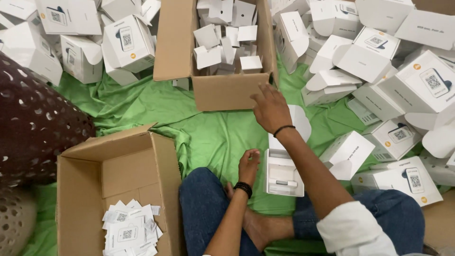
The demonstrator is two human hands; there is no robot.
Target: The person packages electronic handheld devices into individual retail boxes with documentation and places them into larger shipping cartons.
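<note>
Right hand (271, 110), fingers spread and holding nothing, reaches for the carton (227, 90) at upper centre, left hand (248, 166) loosely curled beside the open white box (283, 173) (light, crushable card, best gripped by its side walls) mid-frame.

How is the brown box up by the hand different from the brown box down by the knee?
The upper cardboard box holds folded white card inserts; the lower cardboard box holds flat paper slips in one corner. The right hand touches the upper box's front edge; no hand touches the lower one. Both are brown, open and sit on green cloth.
</note>
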